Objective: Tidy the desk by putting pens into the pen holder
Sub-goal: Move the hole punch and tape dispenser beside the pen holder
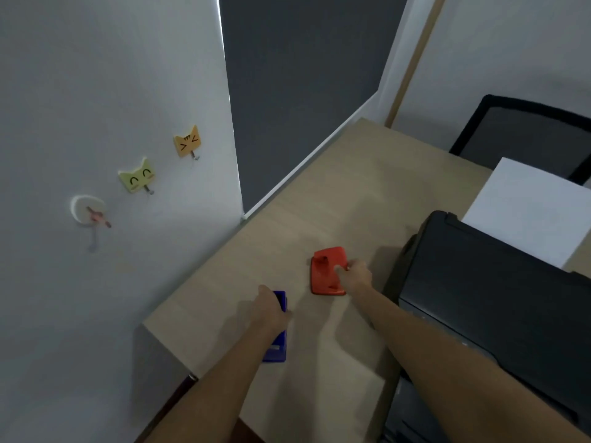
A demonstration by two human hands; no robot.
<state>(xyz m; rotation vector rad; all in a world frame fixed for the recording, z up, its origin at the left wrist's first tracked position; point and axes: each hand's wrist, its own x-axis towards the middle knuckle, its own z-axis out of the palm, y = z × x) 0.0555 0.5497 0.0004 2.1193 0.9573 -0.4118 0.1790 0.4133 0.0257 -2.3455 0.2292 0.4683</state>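
**Red and blue objects under two hands on a pale desk**

Red plastic shows at centre frame: a flat rounded red object (327,271) lies on the light wood desk (335,193), and the right hand (353,276) rests on its right edge with fingers curled over it, seemingly gripping. Lower and to the left, the left hand (271,310) covers a blue object (277,346) and is closed around its upper part; blur hides how firm either hold is. Neither pens nor a pen holder can be made out. A black printer (486,302) fills the lower right of the frame, with white paper (531,212) standing in its tray. On the white wall in the left of the frame are three hooks: an orange cat hook (187,142), a green cat hook (137,178) and a round white hook (88,209).
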